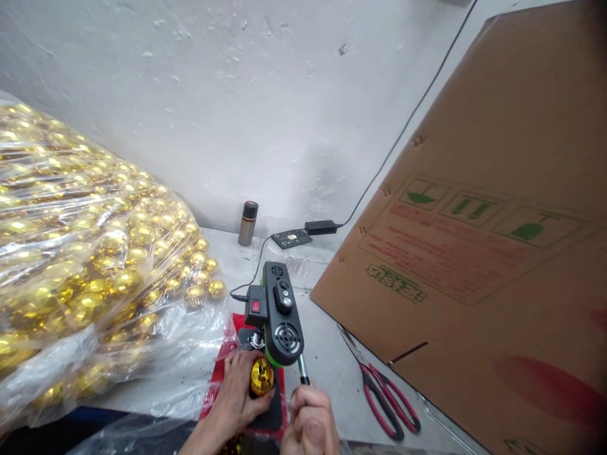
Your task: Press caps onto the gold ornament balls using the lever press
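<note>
The left hand point(236, 390) pinches a shiny gold ball point(262, 377), with its thumb and fingers closed on the sides. The ball sits low in view, over a dark base plate point(274, 409) on a red mat point(219, 371). From the ball, a black machine point(282, 309) with a red switch point(255, 305) is at 1 o'clock, very near. At 4 o'clock, the right hand point(311, 420) makes a fist, its fingers wrapped around the machine's lever point(303, 368). Scissors point(368, 374) with red and black handles lie on the worktop point(327, 379) at 3 o'clock. A big clear bag point(118, 208) full of gold balls is at 10 o'clock. A small bottle point(247, 227) stands at 12 o'clock, and a tall cardboard box point(474, 328) is at 2 o'clock.
</note>
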Action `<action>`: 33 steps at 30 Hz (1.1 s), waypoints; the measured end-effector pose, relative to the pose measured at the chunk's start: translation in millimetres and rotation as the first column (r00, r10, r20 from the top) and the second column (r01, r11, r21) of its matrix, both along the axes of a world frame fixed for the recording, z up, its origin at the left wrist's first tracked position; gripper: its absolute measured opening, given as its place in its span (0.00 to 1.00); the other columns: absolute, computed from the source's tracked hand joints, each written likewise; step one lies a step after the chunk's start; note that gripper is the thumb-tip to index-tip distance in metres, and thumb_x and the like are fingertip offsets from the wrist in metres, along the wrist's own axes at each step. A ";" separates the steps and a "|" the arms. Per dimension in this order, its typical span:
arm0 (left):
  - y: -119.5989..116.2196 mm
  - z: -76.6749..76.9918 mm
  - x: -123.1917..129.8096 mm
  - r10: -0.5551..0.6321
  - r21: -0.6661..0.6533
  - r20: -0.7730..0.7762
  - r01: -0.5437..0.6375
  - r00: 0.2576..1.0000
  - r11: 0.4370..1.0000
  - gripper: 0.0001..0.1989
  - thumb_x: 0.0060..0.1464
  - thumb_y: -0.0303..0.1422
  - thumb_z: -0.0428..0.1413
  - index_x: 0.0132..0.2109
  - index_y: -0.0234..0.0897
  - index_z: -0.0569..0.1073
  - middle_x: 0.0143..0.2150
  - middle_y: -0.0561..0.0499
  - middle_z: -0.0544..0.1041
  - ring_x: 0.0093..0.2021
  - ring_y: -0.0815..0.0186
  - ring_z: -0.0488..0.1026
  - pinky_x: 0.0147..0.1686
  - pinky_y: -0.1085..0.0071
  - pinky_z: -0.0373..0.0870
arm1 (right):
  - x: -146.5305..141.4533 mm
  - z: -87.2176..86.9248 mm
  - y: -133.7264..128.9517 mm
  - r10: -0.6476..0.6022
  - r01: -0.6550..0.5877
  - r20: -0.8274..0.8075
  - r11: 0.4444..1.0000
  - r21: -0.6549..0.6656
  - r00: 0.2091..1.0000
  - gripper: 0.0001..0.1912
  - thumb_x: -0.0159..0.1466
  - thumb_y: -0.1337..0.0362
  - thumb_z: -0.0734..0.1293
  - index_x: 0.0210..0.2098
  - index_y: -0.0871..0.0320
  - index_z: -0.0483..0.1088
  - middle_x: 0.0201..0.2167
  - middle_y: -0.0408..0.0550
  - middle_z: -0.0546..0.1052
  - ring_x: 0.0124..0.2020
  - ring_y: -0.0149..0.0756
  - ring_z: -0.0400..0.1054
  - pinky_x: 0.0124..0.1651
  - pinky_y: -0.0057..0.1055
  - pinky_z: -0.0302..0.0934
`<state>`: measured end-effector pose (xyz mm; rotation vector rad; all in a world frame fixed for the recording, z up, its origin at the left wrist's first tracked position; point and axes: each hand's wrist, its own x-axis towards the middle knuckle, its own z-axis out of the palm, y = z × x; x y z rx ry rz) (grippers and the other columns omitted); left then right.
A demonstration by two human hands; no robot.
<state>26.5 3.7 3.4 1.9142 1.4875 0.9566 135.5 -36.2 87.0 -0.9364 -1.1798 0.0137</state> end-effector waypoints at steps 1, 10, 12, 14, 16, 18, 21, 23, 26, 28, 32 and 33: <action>0.2 -0.5 0.2 0.002 0.001 -0.002 -0.002 1.000 1.000 0.23 0.49 0.31 0.64 0.54 0.38 0.78 0.50 0.39 0.83 0.53 0.43 0.78 0.57 0.43 0.71 | 0.8 -1.6 0.5 0.002 -0.002 0.002 1.000 0.007 1.000 0.27 0.80 0.64 0.54 0.23 0.56 0.60 0.25 0.38 0.67 0.24 0.25 0.59 0.28 0.27 0.52; -0.3 -2.6 1.6 0.036 0.025 -0.008 -0.036 0.999 0.999 0.23 0.48 0.31 0.65 0.53 0.41 0.78 0.49 0.42 0.83 0.52 0.44 0.79 0.56 0.45 0.72 | 4.2 -14.1 2.9 0.008 -0.009 0.006 1.000 0.026 1.000 0.26 0.80 0.62 0.54 0.24 0.55 0.62 0.25 0.38 0.67 0.24 0.27 0.60 0.28 0.28 0.53; 0.0 -1.7 1.9 0.035 0.017 -0.007 -0.035 0.999 0.999 0.23 0.48 0.31 0.65 0.53 0.41 0.78 0.48 0.42 0.83 0.51 0.44 0.79 0.56 0.45 0.73 | 3.7 -14.7 4.0 0.014 -0.014 -0.001 1.000 0.026 1.000 0.26 0.80 0.62 0.54 0.24 0.55 0.62 0.25 0.38 0.66 0.24 0.27 0.60 0.28 0.28 0.52; 0.7 -1.2 2.2 0.033 0.013 -0.007 -0.033 0.999 0.999 0.23 0.47 0.32 0.65 0.53 0.41 0.79 0.48 0.42 0.83 0.50 0.44 0.79 0.55 0.45 0.73 | 2.8 -14.1 4.5 0.016 -0.016 -0.012 0.999 0.028 1.000 0.26 0.80 0.62 0.54 0.24 0.55 0.61 0.25 0.38 0.66 0.24 0.27 0.60 0.28 0.28 0.52; 1.6 -1.4 2.2 0.038 0.016 -0.002 -0.038 0.999 0.999 0.23 0.47 0.32 0.65 0.53 0.41 0.79 0.48 0.42 0.83 0.51 0.43 0.79 0.55 0.45 0.72 | 2.1 -12.7 4.5 0.017 -0.016 -0.015 0.999 0.031 1.000 0.26 0.80 0.63 0.53 0.25 0.55 0.61 0.24 0.38 0.66 0.24 0.27 0.60 0.28 0.28 0.52; 2.5 -1.9 2.0 0.040 0.015 0.005 -0.040 0.999 0.999 0.23 0.47 0.32 0.66 0.52 0.41 0.79 0.48 0.41 0.83 0.51 0.43 0.79 0.55 0.45 0.72 | 1.9 -11.4 4.4 0.021 -0.021 -0.008 0.999 0.027 1.000 0.25 0.80 0.64 0.53 0.25 0.56 0.61 0.25 0.39 0.66 0.24 0.27 0.61 0.28 0.28 0.52; 3.3 -2.8 1.0 0.034 -0.004 0.005 -0.034 0.999 0.999 0.20 0.48 0.34 0.66 0.51 0.40 0.78 0.48 0.40 0.83 0.51 0.43 0.78 0.55 0.45 0.72 | 2.2 -12.7 7.0 0.032 -0.033 0.024 0.997 0.070 0.999 0.25 0.80 0.62 0.55 0.25 0.56 0.60 0.24 0.38 0.65 0.23 0.26 0.61 0.27 0.26 0.54; 3.0 -3.5 0.1 0.026 -0.016 0.004 -0.026 1.000 1.000 0.19 0.49 0.36 0.66 0.50 0.40 0.78 0.47 0.40 0.83 0.50 0.43 0.78 0.54 0.45 0.72 | 1.6 -17.0 11.8 0.032 -0.038 0.048 0.992 0.122 0.998 0.26 0.81 0.60 0.55 0.24 0.55 0.59 0.23 0.37 0.65 0.22 0.26 0.60 0.27 0.26 0.56; 2.1 -4.5 -0.8 0.024 -0.011 0.003 -0.024 1.000 1.000 0.19 0.50 0.38 0.67 0.50 0.40 0.78 0.47 0.40 0.83 0.49 0.44 0.78 0.54 0.46 0.72 | -1.1 -26.4 21.1 0.010 -0.018 0.044 0.982 0.190 0.999 0.26 0.81 0.60 0.54 0.24 0.55 0.58 0.23 0.37 0.65 0.22 0.26 0.61 0.29 0.26 0.60; 2.4 -4.2 -0.6 0.029 -0.005 0.002 -0.029 1.000 1.000 0.19 0.51 0.38 0.67 0.50 0.40 0.79 0.47 0.40 0.83 0.50 0.44 0.78 0.54 0.46 0.73 | -3.1 -29.4 24.7 -0.010 0.001 0.036 0.971 0.240 0.999 0.26 0.81 0.60 0.54 0.24 0.55 0.57 0.23 0.37 0.64 0.21 0.26 0.59 0.29 0.26 0.60; 5.5 -0.1 0.6 0.037 -0.015 -0.006 -0.037 0.999 0.999 0.22 0.49 0.35 0.66 0.53 0.39 0.79 0.49 0.39 0.84 0.51 0.42 0.79 0.56 0.42 0.73 | -4.6 -6.5 14.7 -0.024 0.018 0.030 0.984 0.180 0.999 0.25 0.80 0.62 0.56 0.24 0.55 0.57 0.23 0.37 0.66 0.22 0.26 0.60 0.35 0.29 0.62; 5.2 0.2 0.3 0.039 -0.018 -0.008 -0.039 0.999 0.999 0.23 0.49 0.35 0.66 0.54 0.39 0.80 0.50 0.39 0.84 0.52 0.42 0.79 0.57 0.41 0.72 | -4.9 6.0 9.4 -0.005 0.003 0.024 0.996 0.088 1.000 0.25 0.79 0.63 0.57 0.24 0.55 0.58 0.23 0.37 0.67 0.22 0.26 0.61 0.36 0.29 0.61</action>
